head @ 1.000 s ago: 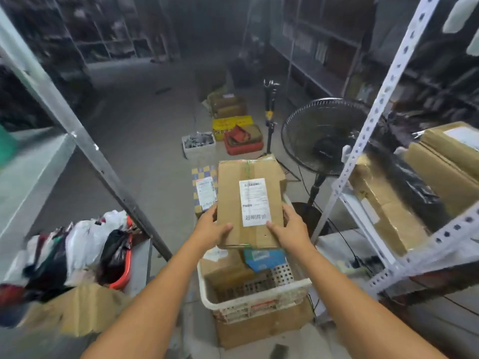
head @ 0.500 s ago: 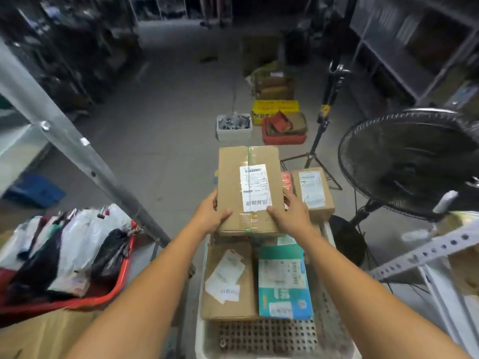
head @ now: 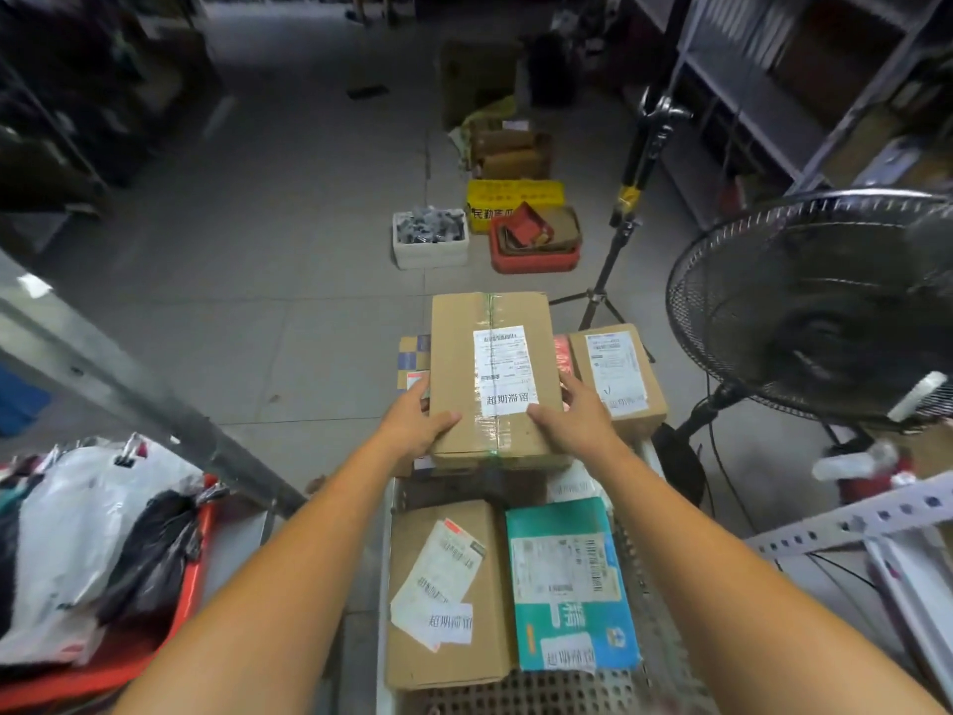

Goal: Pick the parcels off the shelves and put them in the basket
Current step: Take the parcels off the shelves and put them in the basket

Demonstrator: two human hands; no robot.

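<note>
I hold a brown cardboard parcel [head: 464,363] with a white label over the far end of the white perforated basket [head: 531,696]. My left hand [head: 415,420] grips its near left corner, thumb on top. My right hand [head: 575,418] grips its near right corner the same way. In the basket below lie a brown box with loose labels [head: 412,601] and a teal and white parcel [head: 567,585]. At the basket's far end sit another labelled brown box [head: 616,376] and a checkered parcel [head: 410,353], partly hidden behind the held parcel.
A black standing fan [head: 820,312] is close on the right, a tripod [head: 619,234] behind it. A red tray of bagged parcels [head: 93,554] sits at lower left under a slanted metal shelf post [head: 129,399]. White shelf rails [head: 876,513] at right. Crates [head: 533,240] on the floor ahead.
The view has tilted down over the basket. The held parcel has come lower and nearer the basket's far end, both hands keeping their grip.
</note>
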